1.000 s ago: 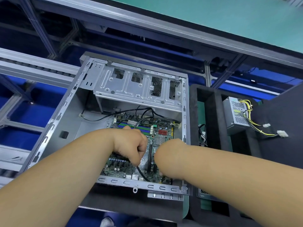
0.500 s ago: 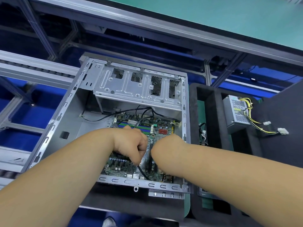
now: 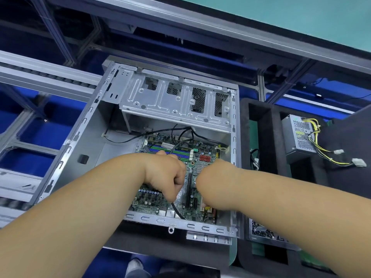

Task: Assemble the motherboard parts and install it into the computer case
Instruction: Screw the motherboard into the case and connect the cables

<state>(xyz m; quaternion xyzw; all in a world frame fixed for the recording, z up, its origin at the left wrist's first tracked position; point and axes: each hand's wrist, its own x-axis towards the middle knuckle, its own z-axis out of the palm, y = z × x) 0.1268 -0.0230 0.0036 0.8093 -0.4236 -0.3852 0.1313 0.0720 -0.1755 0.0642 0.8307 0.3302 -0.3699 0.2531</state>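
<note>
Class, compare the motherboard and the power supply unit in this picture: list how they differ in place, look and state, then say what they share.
The motherboard lies flat inside the computer case; the power supply unit sits outside it, in the black foam tray. The motherboard is a green board studded with parts; the power supply unit is a perforated grey metal box. Both hands work over the motherboard; neither touches the power supply unit. Both have cables attached.

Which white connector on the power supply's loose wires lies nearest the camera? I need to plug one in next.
The larger white connector, at the lower right end of the yellow-and-black wires; the smaller one lies up-left, closer to the power supply.
</note>
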